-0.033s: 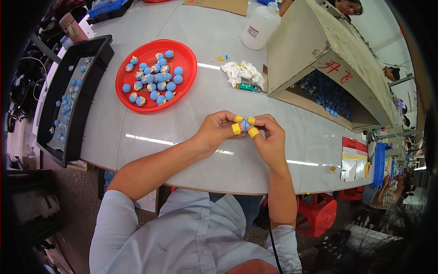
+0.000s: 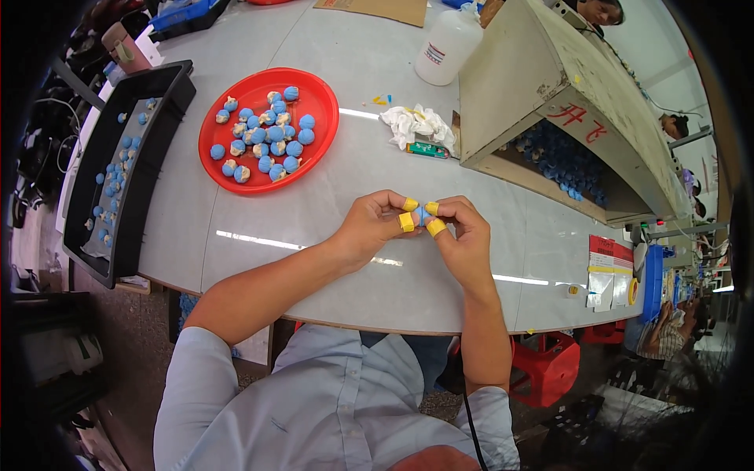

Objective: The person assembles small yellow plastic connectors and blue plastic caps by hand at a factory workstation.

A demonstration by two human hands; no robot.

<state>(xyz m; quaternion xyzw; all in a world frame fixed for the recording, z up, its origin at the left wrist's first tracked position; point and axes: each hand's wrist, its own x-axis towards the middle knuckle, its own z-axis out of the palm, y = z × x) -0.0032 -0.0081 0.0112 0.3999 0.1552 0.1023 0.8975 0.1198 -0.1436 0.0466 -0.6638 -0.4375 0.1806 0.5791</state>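
My left hand (image 2: 374, 225) and my right hand (image 2: 463, 234) meet over the table, both with yellow tape wrapped round the thumb and forefinger tips. Between them they pinch a small blue piece (image 2: 422, 216); the fingertips cover most of it, so its exact shape is hidden. To the left, a round red tray (image 2: 327, 137) holds many small blue balls (image 2: 276, 133) with cream-coloured parts on them. More such balls lie on a pale liner in a long black bin (image 2: 182, 86) at the far left.
A wooden box (image 2: 503, 118) with many blue pieces (image 2: 554, 161) inside stands at the right. Near it are a white bottle (image 2: 449, 47), crumpled tissue (image 2: 416, 124) and a green packet (image 2: 428, 150). A red and white card (image 2: 611, 255) lies by the right edge; a red stool (image 2: 550, 369) stands below.
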